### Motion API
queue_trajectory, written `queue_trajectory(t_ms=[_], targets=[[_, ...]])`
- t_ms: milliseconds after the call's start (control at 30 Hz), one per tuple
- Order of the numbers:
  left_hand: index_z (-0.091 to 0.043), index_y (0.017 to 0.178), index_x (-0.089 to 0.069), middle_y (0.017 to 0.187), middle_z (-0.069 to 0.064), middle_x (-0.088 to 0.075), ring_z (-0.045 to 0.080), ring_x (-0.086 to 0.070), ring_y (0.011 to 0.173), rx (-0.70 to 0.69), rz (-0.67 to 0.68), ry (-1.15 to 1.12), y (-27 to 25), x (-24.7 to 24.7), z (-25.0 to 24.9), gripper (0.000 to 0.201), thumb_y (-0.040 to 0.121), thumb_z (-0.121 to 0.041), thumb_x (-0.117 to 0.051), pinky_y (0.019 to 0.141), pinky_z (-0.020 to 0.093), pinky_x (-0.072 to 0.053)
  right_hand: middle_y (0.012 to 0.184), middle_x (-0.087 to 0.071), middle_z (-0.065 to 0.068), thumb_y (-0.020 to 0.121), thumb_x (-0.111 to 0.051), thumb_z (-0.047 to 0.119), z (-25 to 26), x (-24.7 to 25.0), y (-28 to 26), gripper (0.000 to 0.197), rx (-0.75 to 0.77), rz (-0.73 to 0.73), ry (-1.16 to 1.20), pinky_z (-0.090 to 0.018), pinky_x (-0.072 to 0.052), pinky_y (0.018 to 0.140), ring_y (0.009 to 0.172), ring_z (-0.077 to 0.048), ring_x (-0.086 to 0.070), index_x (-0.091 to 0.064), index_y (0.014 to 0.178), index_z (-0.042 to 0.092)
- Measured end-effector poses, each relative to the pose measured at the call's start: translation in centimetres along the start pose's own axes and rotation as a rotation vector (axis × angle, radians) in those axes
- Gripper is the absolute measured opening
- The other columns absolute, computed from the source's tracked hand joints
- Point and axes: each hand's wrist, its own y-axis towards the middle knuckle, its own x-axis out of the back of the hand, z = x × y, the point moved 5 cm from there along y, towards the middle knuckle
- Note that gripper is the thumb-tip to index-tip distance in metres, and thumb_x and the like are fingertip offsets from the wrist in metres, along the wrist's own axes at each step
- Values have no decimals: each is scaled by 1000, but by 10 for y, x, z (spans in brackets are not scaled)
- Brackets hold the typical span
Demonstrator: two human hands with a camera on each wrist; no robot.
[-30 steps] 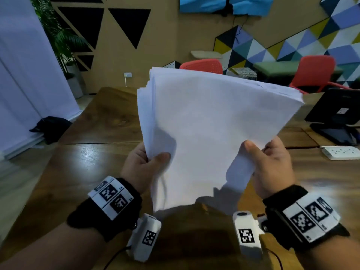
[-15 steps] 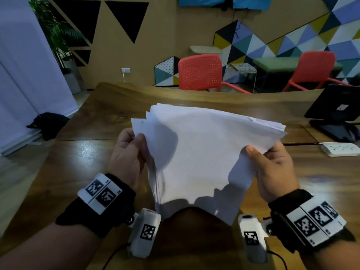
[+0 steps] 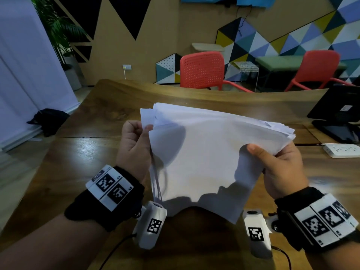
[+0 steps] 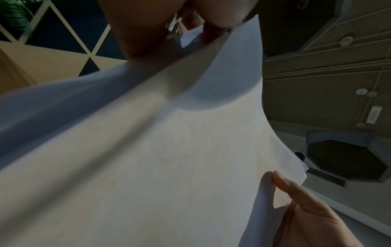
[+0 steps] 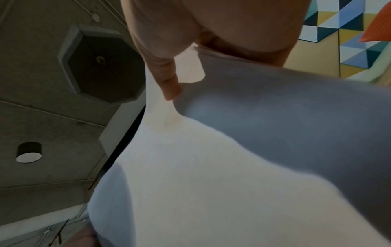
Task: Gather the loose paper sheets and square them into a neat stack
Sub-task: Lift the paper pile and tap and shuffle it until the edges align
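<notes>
A bundle of several white paper sheets (image 3: 206,152) is held in the air above the wooden table (image 3: 81,172), tilted away from me, its far edges fanned and uneven. My left hand (image 3: 136,147) holds the bundle's left edge, fingers curled round the outer sheets. My right hand (image 3: 280,164) grips the right side, thumb on top and fingers underneath. The left wrist view shows the sheets (image 4: 169,158) bowed, with the right thumb (image 4: 292,187) on them. In the right wrist view the thumb (image 5: 167,80) presses the paper (image 5: 211,167).
A black monitor (image 3: 339,114) and a white power strip (image 3: 342,150) sit at the table's right. Two red chairs (image 3: 202,70) stand behind the far edge. A dark bag (image 3: 48,119) lies on the floor to the left.
The bundle has dropped from upright and high to lower and tilted flatter. My left hand shifted from a thumb-on-front grip to holding the left edge; the right hand kept its grip.
</notes>
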Motion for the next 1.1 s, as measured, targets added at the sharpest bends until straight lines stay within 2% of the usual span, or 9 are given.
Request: queue_trajectory(t_ms=[167,233,333,433,500,600,800,933,1100], targets=[[-25,80,-58,76,-8,-67,9,-61,69,-67,156,-54,-1,1,-10,4,77,-22,-60,59,22,-52,91,-75,7,66,-66,12,1,0,-1,45,28,-24,-26,-21,-55,73,87,-10,-70,-57,110,16],[-26,77,-65,74,-9,-71,7,-64,68,-104,231,-42,-2,1,-16,5,74,-22,-68,60,20,-55,94,-74,10,64,-70,13,4,-1,-1,50,75,-29,-51,-20,-54,73,90,-8,-68,-53,112,18],[-26,72,-67,70,-11,-72,5,-64,64,-131,176,2,2,5,-19,14,77,-15,-62,58,19,-55,96,-66,18,70,-67,-11,13,1,0,65,217,-49,-179,-18,-53,76,89,-1,-63,-43,113,31],[-24,73,-62,66,-11,-70,8,-63,63,-120,57,44,6,8,-17,13,81,-14,-59,57,23,-53,100,-58,24,71,-68,1,25,-3,1,66,371,-24,-444,-18,-49,81,86,-1,-57,-47,110,50],[-22,70,-59,63,-11,-68,9,-60,60,-87,1,35,9,9,-15,15,81,-12,-62,54,23,-51,102,-56,38,73,-70,7,30,-8,3,59,436,15,-647,-8,-45,76,87,12,-54,-51,104,54],[-20,63,-59,59,-8,-65,10,-57,55,-30,24,-37,11,8,-16,16,68,-18,-74,48,19,-47,96,-56,41,77,-71,13,39,-7,9,54,451,30,-789,-11,-46,67,77,8,-53,-51,99,58],[-18,64,-66,55,-7,-64,9,-58,55,159,35,-157,13,4,-14,31,90,-19,-48,55,21,-50,98,-61,24,80,-58,0,40,-4,15,34,481,122,-685,-8,-42,83,96,9,-56,-56,91,32],[-16,76,-60,74,3,-59,16,-53,69,172,-8,-101,12,-1,-18,21,92,-20,-47,63,29,-45,100,-56,6,80,-59,-2,41,0,16,17,515,143,-661,-15,-42,85,97,-5,-55,-58,86,13],[-18,73,-60,72,1,-59,15,-53,67,163,-30,-87,13,-2,-19,21,91,-20,-49,61,28,-45,102,-58,20,80,-55,9,36,9,16,29,409,167,-418,-22,-44,84,99,-9,-55,-64,69,35]])
